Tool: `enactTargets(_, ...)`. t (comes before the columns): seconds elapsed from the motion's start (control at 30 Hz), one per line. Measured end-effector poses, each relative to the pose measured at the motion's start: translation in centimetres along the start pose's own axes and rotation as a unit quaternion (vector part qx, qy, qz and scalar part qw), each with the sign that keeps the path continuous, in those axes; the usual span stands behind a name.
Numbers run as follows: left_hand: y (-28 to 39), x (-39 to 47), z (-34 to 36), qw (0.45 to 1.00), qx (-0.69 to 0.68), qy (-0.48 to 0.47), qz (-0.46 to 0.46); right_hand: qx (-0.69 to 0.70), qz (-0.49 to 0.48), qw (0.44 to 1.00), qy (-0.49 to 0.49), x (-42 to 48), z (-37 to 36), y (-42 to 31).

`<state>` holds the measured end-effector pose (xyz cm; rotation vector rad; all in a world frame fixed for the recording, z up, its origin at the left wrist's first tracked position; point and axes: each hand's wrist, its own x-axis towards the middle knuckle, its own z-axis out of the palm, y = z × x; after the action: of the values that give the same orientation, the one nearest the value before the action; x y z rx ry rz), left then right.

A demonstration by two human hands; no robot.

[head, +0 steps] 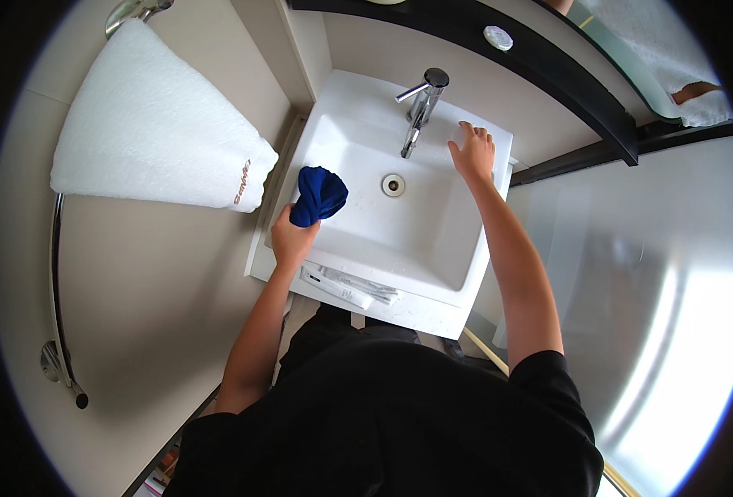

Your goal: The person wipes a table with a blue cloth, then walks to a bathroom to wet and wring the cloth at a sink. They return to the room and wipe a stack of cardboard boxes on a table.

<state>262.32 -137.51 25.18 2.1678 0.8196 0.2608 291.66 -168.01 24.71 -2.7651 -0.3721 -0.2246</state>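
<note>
Bunched dark blue cloth (318, 194) is held in my left hand (295, 239), over the left side of the white washbasin (397, 239). My right hand (475, 152) is at the basin's back right corner, right of the chrome faucet (423, 109), with thumb and fingers apart. A faint see-through shape shows beside its fingertips, but whether the hand grips it cannot be told. The round drain (393, 185) lies between the two hands. Small water drops dot the basin.
Clear-wrapped packets and a white tube (335, 287) lie on the front rim. A white towel (155, 130) hangs at left on a metal rail (56, 279). Above the basin, a dark curved shelf (546, 74) carries a round white packet (498, 38). A glossy panel (640, 248) stands at right.
</note>
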Motion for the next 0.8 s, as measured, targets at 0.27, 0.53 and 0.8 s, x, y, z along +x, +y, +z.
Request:
enactTargets(0.27, -0.9, 0.1, 0.2, 0.999, -0.042, 0.012, 0.008, 0.149, -0.036, 0.983, -0.100, -11.3, -0.1, -3.2)
enactTargets(0.53, -0.6, 0.0, -0.1, 0.998, -0.056, 0.006, 0.006, 0.147, -0.120, 0.962, -0.198, -9.9, 7.1, -6.4)
enactTargets(0.8, -1.0, 0.1, -0.1, 0.998, -0.061, 0.006, 0.015, 0.079, -0.144, 0.961, -0.224, -9.5, 11.1, -6.2)
